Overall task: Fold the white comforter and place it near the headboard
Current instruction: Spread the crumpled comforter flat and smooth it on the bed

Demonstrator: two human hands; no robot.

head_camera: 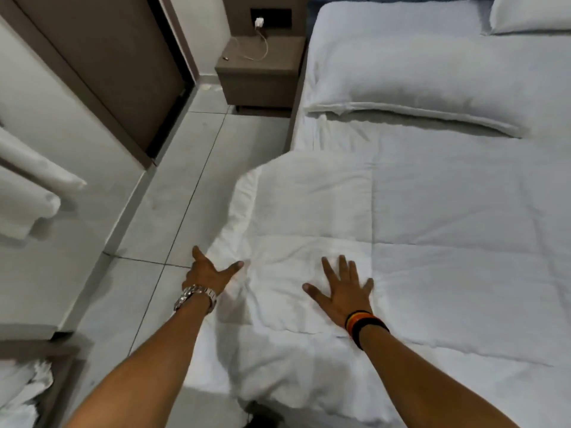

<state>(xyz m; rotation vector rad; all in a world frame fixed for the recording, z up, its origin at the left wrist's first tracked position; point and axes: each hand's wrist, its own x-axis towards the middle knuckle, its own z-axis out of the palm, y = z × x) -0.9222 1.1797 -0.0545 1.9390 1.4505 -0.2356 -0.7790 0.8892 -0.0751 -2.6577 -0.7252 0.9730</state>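
Note:
The white comforter (pixel 417 230) lies spread over the bed, its left edge hanging off the side toward the floor. My right hand (pixel 343 288) rests flat on it with fingers spread, holding nothing. My left hand (pixel 207 271), wearing a metal watch, is open at the comforter's drooping left edge, thumb touching the fabric. A long white pillow (pixel 432 78) lies across the bed farther up, and a second pillow (pixel 531 13) sits at the top right near the blue headboard (pixel 315 13).
A brown nightstand (pixel 259 75) with a white charger cable stands left of the bed by the wall. A dark wooden door (pixel 117 66) is at left. Grey tiled floor (pixel 173 186) runs alongside the bed. White towels (pixel 27 186) hang at far left.

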